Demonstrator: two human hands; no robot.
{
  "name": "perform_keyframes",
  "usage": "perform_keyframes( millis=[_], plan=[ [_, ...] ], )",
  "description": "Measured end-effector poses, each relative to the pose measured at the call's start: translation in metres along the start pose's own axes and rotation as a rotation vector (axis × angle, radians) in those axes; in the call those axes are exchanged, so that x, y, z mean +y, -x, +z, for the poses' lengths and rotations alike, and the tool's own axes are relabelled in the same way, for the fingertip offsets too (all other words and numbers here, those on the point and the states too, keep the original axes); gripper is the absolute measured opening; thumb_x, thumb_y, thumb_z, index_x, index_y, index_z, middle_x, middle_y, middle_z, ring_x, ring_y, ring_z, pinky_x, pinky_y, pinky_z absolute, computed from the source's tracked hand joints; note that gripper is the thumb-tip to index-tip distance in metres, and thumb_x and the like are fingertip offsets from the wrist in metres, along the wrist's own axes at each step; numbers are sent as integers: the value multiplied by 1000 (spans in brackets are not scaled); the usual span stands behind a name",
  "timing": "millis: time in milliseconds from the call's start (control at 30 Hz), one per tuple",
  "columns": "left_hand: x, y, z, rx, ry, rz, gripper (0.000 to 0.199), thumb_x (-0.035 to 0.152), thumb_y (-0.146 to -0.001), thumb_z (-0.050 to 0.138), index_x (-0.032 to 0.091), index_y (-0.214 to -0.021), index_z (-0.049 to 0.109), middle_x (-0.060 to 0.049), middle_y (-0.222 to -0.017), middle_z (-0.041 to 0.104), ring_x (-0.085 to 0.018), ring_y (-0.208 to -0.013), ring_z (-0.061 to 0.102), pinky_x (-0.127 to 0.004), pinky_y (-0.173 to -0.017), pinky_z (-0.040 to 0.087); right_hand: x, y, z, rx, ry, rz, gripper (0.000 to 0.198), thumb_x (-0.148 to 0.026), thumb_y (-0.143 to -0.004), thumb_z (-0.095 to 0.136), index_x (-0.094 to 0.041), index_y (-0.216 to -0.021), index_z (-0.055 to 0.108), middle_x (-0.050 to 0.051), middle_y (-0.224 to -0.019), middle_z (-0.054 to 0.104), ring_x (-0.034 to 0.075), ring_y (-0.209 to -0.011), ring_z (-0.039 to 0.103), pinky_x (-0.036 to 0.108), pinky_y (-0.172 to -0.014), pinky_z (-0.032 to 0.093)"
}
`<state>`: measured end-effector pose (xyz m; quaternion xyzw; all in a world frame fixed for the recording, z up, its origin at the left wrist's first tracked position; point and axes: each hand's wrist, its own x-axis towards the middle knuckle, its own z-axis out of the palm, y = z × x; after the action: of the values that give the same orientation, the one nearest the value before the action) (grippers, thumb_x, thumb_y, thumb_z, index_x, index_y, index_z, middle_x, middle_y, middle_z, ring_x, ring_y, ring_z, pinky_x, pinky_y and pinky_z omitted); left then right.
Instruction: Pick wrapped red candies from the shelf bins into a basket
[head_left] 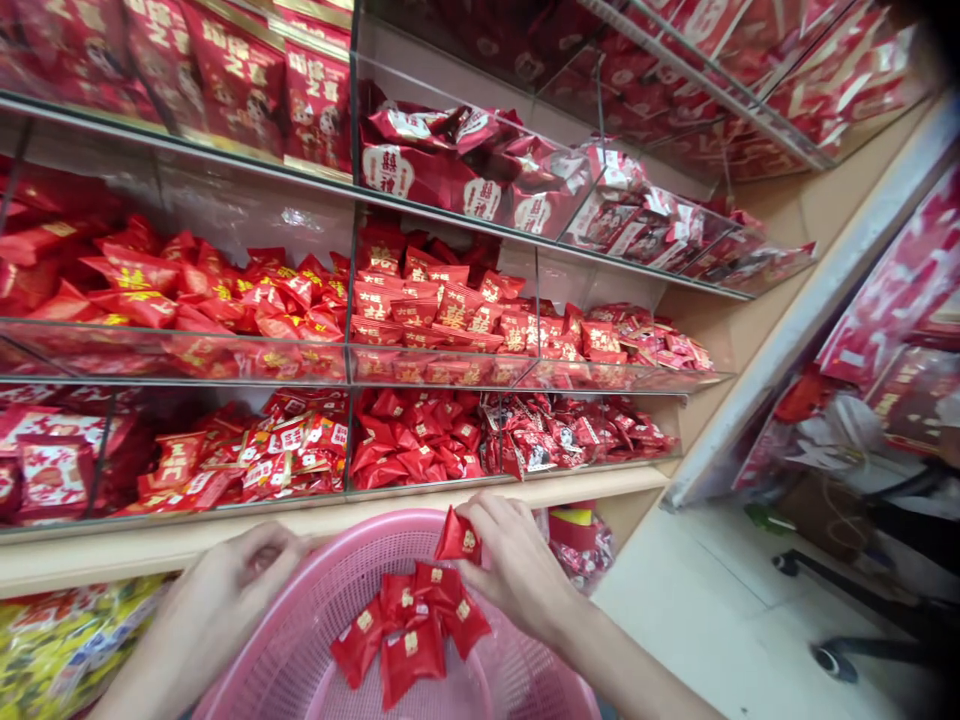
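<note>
My right hand (510,560) pinches a small red wrapped candy packet (459,535) with gold print, over the far right part of a pink plastic basket (281,640). Several similar red packets (412,650) lie together on the basket's bottom. At the basket's left rim is my left hand (225,600), its fingers curled in and the thumb close to them. Whether it grips the rim or anything else is hidden. Just beyond the basket, a shelf compartment holds plain red packets (416,440) that look much like those in the basket.
Clear-fronted shelves hold red packets (450,310) and dark red bags (450,170). A pale wooden shelf edge (600,490) runs behind the basket. Yellow bags (75,640) sit low at left. To the right are a tiled floor (697,600) and a wheeled chair base (862,650).
</note>
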<state>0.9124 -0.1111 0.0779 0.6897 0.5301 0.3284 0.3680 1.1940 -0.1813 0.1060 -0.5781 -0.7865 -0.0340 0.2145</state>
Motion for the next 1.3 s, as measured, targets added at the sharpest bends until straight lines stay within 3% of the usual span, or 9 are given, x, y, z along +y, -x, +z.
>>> perform_keyframes(
  millis=[100, 200, 300, 400, 533, 600, 700, 933, 1300],
  plan=[
    [38, 5, 22, -212, 201, 117, 40, 54, -74, 56, 15, -75, 57, -3, -76, 57, -15, -75, 51, -22, -71, 41, -13, 6, 4, -15, -22, -36, 30, -22, -76, 62, -22, -104, 51, 3, -101, 54, 20, -93, 49, 33, -81, 34],
    [61, 6, 52, -382, 348, 64, 39, 49, -72, 61, 11, -82, 57, -4, -81, 58, -13, -75, 51, -22, -71, 41, -25, 10, 7, -33, -34, -65, 31, -23, -78, 61, -22, -106, 51, 3, -101, 55, 20, -94, 50, 34, -83, 35],
    [63, 3, 68, -379, 396, 28, 40, 47, -70, 63, 9, -76, 54, -4, -72, 55, -9, -62, 46, -21, -60, 37, -30, 13, 8, -56, -55, -60, 31, -22, -79, 59, -23, -109, 51, 3, -103, 55, 21, -98, 50, 37, -86, 36],
    [59, 3, 70, -373, 381, 25, 38, 47, -73, 58, 10, -71, 52, -2, -63, 50, -9, -56, 41, -21, -54, 34, -28, 17, 12, -60, -168, -11, 34, -29, -79, 61, -24, -111, 52, 3, -106, 56, 22, -101, 50, 38, -88, 37],
    [55, 4, 68, -322, 332, 47, 37, 47, -74, 52, 11, -67, 49, 0, -56, 43, -9, -52, 38, -22, -52, 31, -17, 21, 22, 5, -660, 232, 47, -47, -75, 62, -24, -114, 52, 5, -106, 58, 21, -97, 53, 35, -84, 42],
    [55, 5, 69, -313, 329, 53, 37, 47, -75, 52, 11, -68, 51, 0, -57, 45, -10, -53, 38, -22, -53, 31, -12, 21, 27, 9, -972, 367, 37, -51, -78, 56, -20, -98, 58, 3, -89, 61, 17, -82, 55, 30, -74, 44],
    [56, 4, 72, -309, 338, 57, 37, 47, -75, 54, 11, -67, 51, 0, -58, 45, -9, -55, 38, -22, -54, 31, -6, 20, 31, -25, -1272, 438, 36, -52, -76, 57, -17, -72, 58, -2, -66, 56, 11, -62, 50, 25, -63, 41],
    [59, 4, 69, -282, 351, 71, 36, 45, -73, 54, 9, -72, 58, -7, -73, 58, -15, -69, 50, -25, -67, 39, -3, 21, 29, 28, -1333, 502, 40, -54, -68, 66, -15, -65, 59, -1, -61, 57, 10, -58, 49, 24, -60, 39],
    [46, 4, 75, -160, 351, 56, 31, 42, -72, 53, 11, -68, 58, -4, -70, 55, -13, -66, 46, -23, -65, 37, -2, 26, 33, 91, -1406, 515, 33, -47, -70, 67, -15, -66, 60, -2, -64, 56, 10, -62, 47, 23, -64, 38]
  ],
)
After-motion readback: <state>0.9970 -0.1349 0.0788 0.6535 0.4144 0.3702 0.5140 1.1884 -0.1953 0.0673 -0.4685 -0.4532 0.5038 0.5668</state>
